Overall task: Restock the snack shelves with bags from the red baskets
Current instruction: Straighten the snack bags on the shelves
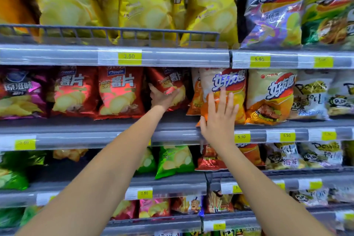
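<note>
Place: self-service shop, snack aisle.
Shelving: grey shelves [76, 126] in tiers from 12 down to 6 o'clock, running from 9 to 3 o'clock.
Pricing: yellow price tags [129, 56] marked 3.50 and 5.90, set in clear strips along the shelf edges.
Stock: many alike packs faced forward in rows; yellow chip bags [147, 5] at 12 o'clock, red chip bags [118, 92] at 9 o'clock, green bags [174, 161] toward 6 o'clock.
Fittings: wire rail [115, 33] at 11 o'clock, fronting the top shelf.
</note>
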`<state>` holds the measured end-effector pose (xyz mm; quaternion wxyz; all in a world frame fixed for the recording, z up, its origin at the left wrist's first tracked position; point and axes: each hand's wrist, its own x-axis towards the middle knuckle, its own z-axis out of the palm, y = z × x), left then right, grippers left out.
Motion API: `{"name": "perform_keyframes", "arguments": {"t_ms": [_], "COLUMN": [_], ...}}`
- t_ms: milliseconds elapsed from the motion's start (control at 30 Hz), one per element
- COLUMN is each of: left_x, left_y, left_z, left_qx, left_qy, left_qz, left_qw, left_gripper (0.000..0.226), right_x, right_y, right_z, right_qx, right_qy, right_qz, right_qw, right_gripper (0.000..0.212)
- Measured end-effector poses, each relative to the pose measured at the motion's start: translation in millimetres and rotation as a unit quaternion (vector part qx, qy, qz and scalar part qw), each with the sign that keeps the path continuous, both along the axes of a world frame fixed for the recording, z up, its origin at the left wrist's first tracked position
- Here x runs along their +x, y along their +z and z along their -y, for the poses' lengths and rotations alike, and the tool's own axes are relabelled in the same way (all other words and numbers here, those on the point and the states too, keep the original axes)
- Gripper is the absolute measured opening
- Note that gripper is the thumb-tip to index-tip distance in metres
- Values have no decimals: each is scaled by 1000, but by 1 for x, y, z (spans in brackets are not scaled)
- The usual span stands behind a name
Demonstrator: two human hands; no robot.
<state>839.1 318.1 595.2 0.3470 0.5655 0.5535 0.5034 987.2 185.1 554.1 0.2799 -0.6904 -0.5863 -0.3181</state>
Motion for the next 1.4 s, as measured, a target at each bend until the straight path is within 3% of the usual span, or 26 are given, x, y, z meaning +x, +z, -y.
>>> {"name": "perform_keyframes", "arguments": {"t_ms": [133,333,433,500,567,633,767,933,1100,1200,1333,1400], "left_x": [-11,-28,-16,-3,6,10,3,-15,-10,0,25,43], "left_y": [-8,-2,-2,-2,-2,-2,-1,9,9,8,6,7], "left_z": [-29,-46,-26,-9,-1,-3,-14,-19,0,21,67,92], "left_qx": [69,80,100,158,199,185,134,116,85,133,220,247], "left_qy": [-36,-127,1,104,121,86,9,-25,-39,0,14,24], "left_qz": [-14,-68,-136,-253,-357,-390,-370,-375,-341,-294,-166,-141], "left_qw": [997,986,986,949,905,898,919,920,935,946,961,958], "left_gripper": [102,86,95,88,70,59,65,84,77,55,50,46], "right_x": [1,2,1,1,1,1,2,3,4,9,25,38], "right_y": [-3,-4,-4,-4,-4,-4,-3,-2,2,10,17,19], "right_z": [-13,-21,-22,-23,-23,-22,-20,-20,-16,-7,8,15], "right_qx": [19,39,41,41,44,40,29,21,-4,-15,-9,4], "right_qy": [-9,-18,-16,-16,-14,-12,-13,-7,8,53,156,203], "right_qz": [9,11,8,12,15,14,15,14,8,-8,-30,-36], "right_qw": [1000,999,999,999,999,999,999,1000,1000,998,987,978], "right_gripper": [88,85,84,85,87,88,87,89,85,71,55,52]}}
